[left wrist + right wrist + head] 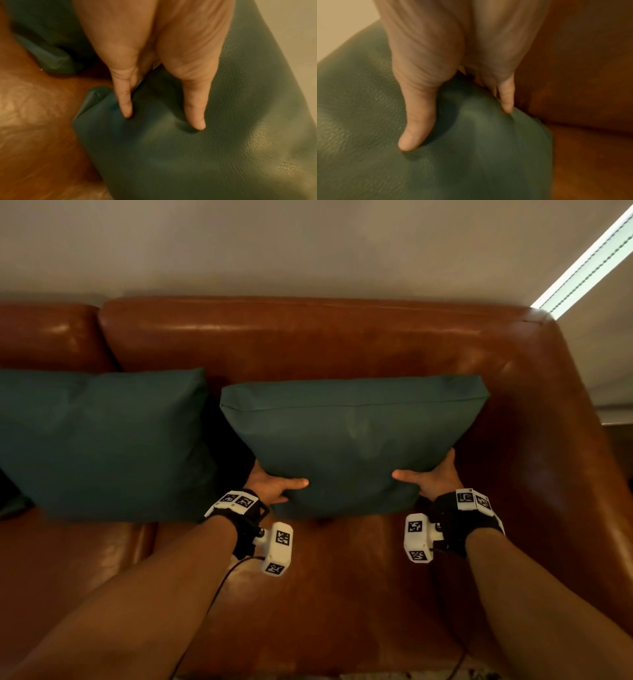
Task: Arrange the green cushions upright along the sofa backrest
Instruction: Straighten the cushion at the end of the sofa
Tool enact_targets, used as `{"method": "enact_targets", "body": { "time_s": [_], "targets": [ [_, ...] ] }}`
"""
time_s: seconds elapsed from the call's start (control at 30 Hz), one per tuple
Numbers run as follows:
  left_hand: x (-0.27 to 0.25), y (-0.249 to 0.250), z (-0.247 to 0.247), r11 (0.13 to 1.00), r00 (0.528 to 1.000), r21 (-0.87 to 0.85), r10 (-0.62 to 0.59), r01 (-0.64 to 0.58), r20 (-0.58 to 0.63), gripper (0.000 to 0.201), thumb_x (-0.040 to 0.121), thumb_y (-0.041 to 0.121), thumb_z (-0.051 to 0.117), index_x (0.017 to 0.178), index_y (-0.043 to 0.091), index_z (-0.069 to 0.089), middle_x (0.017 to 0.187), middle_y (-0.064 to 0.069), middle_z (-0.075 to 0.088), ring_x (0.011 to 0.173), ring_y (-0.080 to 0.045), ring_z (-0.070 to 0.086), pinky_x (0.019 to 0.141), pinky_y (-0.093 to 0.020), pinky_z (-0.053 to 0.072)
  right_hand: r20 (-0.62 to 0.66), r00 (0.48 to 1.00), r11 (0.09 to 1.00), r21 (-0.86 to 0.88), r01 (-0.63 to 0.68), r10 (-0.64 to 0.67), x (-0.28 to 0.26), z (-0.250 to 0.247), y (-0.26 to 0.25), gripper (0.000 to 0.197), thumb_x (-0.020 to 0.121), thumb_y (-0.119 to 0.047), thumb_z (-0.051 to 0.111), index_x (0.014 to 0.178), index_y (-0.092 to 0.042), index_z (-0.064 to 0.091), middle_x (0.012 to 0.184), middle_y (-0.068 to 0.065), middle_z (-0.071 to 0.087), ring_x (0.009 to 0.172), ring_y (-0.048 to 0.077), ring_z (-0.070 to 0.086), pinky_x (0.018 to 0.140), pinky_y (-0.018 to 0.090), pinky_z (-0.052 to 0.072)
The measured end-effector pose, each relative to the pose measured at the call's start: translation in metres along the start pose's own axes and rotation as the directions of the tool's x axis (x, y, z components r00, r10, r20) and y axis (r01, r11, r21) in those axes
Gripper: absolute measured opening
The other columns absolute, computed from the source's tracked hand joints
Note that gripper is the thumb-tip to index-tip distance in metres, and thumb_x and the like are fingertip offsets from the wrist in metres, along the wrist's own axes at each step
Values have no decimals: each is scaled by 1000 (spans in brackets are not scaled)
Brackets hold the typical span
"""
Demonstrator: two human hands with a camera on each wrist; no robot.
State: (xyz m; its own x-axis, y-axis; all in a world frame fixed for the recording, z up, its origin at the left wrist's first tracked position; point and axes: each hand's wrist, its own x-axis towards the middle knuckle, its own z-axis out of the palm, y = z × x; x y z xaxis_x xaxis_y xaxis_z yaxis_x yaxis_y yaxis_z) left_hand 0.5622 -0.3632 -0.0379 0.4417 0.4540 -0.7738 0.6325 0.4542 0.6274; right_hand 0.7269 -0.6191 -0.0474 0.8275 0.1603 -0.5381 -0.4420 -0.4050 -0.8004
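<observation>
- Left hand (274, 486) and right hand (431, 475) each clamp a lower corner of the green cushion (349, 440).
- Tip it back evenly onto the sofa backrest (308, 344) beyond both hands (its neighbour (102, 440) already leans there).

Dark teal-green cushions on a glossy reddish-brown leather sofa.

The cushion (352, 440) nearest the sofa's (325, 344) right armrest was a deep teal green with a fine pebbled grain, plain and unpatterned, lit paler olive where light caught it in the wrist views; the second cushion (102, 440), left of it along the sofa's backrest, was the same plain teal, shaded darker. The sofa was chestnut brown with pale shiny highlights. Above the sofa the wall (274, 244) was off-white, and a bright white strip (582, 258) ran slantwise near the sofa's right corner. The wrist bands (469, 518) were black, carrying white blocks (279, 547) printed with black-and-white square code patterns.
</observation>
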Motion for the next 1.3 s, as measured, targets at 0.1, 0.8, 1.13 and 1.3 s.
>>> {"method": "enact_targets", "body": {
  "time_s": [0.1, 0.8, 1.13, 1.3],
  "targets": [
    [1, 5, 5, 1000, 1000, 5, 19, -19, -15, 92, 63, -3, 86, 136, 29, 40, 146, 0, 49, 136, -29, 45, 88, -49, 49, 13, 1000, 1000, 14, -22, 22, 4, -4, 5, 150, 13, -48, 96, 143, -36, 22, 143, 3, 47, 129, 28, 48, 103, 59, 43],
    [1, 40, 6, 972, 999, 233, -30, 20, 39, 102, 60, 34, 91, 145, 34, 34, 150, 5, 45, 137, -29, 44, 92, -59, 51, -99, 993, 998, -22, -62, 60, 3, 9, 11, 101, 62, -11, 88, 144, -17, 31, 142, 8, 51, 129, 30, 50, 105, 40, 41],
    [-11, 6, 1, 994, 994, 95, 67, -59, -86, 109, 56, 42, 90, 145, 47, 27, 146, 6, 48, 133, -28, 49, 89, -53, 54, -268, 963, 991, -125, -54, 19, -13, 29, 22, 118, 60, -31, 88, 153, -27, 15, 148, 16, 42, 134, 37, 43, 109, 48, 38],
    [-12, 8, 4, 993, 990, 89, 83, -73, -110, 116, 52, 48, 89, 147, 49, 23, 150, 5, 45, 134, -30, 47, 94, -58, 51, -280, 959, 982, -164, -90, 42, -9, 33, 11, 116, 65, -29, 87, 154, -26, 12, 148, 22, 37, 133, 42, 41, 107, 49, 37]
  ]
}}
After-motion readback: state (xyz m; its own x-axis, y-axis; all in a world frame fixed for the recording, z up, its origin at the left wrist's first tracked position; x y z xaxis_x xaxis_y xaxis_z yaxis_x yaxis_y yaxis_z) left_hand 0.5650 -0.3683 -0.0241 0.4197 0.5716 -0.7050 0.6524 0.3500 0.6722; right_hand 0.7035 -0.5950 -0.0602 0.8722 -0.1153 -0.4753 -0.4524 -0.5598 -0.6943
